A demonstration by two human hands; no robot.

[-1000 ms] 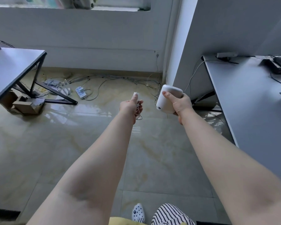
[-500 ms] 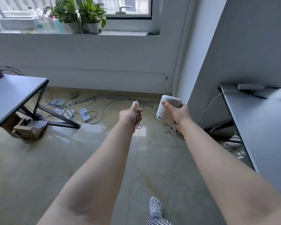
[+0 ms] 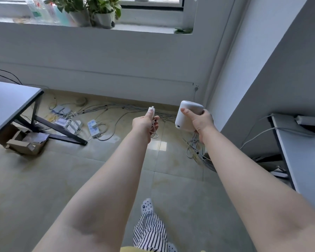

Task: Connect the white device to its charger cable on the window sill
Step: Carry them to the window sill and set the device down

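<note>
White plastic is filling the right hand [image 3: 201, 122]: it is wrapping closed around the device [image 3: 186, 113], a rounded body tilting with its long axis running up and to the right, its lower end facing down toward the left. A small dark port seems to be sitting near that lower end. The left hand [image 3: 145, 124] is closing on the cable [image 3: 154, 132], pinching the plug [image 3: 151, 110] between thumb and finger so it is pointing upward, with loose loops hanging below the fist. The two hands are hovering side by side at like height, near but apart, above the floor [image 3: 44, 179]. The sill [image 3: 144, 29] is lying ahead and above, well apart from both. Mating them is likely calling for turning the plug rightward toward the port, or tipping the device's lower end toward the plug.
</note>
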